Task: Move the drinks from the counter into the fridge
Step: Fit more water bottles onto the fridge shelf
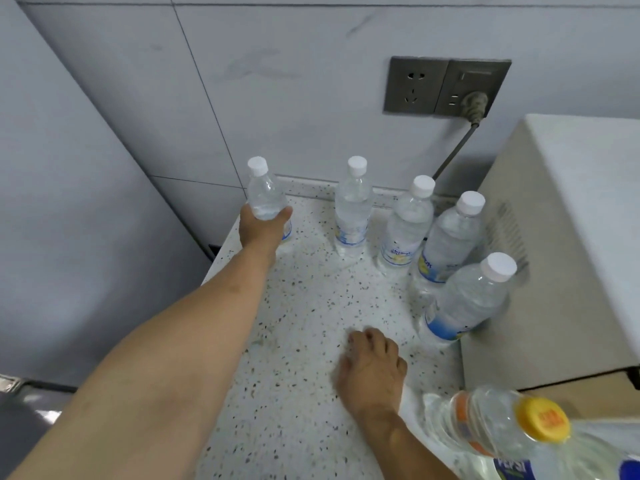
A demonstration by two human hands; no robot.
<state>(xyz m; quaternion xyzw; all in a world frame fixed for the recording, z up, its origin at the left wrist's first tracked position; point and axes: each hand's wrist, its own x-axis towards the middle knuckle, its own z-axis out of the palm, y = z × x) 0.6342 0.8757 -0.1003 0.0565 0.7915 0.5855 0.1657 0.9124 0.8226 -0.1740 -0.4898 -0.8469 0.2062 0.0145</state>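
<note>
left hand (265, 227) fingers clamped round leftmost water bottle (266, 199); right hand (372, 370) rests on table (304, 341), fingers relaxed, holding nothing.

A grey double wall socket plate (446, 87) sits on the pale tiled wall (277, 81) above the counter's back edge, with a grey plug (476, 105) in its right half and a cable (455, 152) running down. A cream box-shaped appliance (561, 251) stands at the counter's right edge.

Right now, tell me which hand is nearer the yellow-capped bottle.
Right. The right hand rests on the counter just left of the yellow-capped bottle; the left hand grips a far bottle.
</note>
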